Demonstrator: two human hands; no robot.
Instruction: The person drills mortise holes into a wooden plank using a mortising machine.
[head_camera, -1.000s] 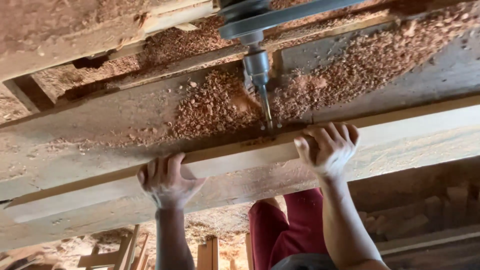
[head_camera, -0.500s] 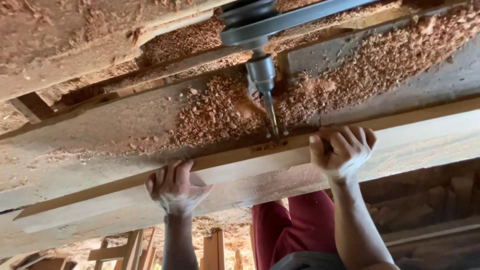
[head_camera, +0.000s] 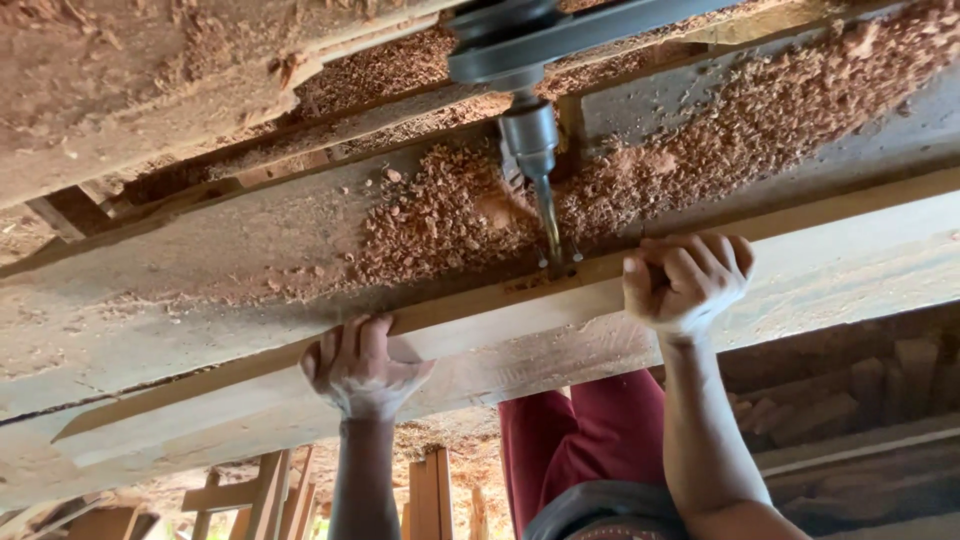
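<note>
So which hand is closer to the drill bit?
The right hand: it grips the plank just beside the bit, while the left hand holds the plank's edge well away from it.

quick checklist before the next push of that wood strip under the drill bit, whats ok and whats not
1. Left hand on the wood strip, well away from the bit: ok.
2. Right hand clear of the drill bit: not ok, fingers sit close beside it.
3. Bit tip meeting the strip's edge: ok.
4. Strip flat on the table: ok as far as visible.
5. Wood chips piled around the bit: not ok.
6. Bit spinning: cannot tell.
</note>
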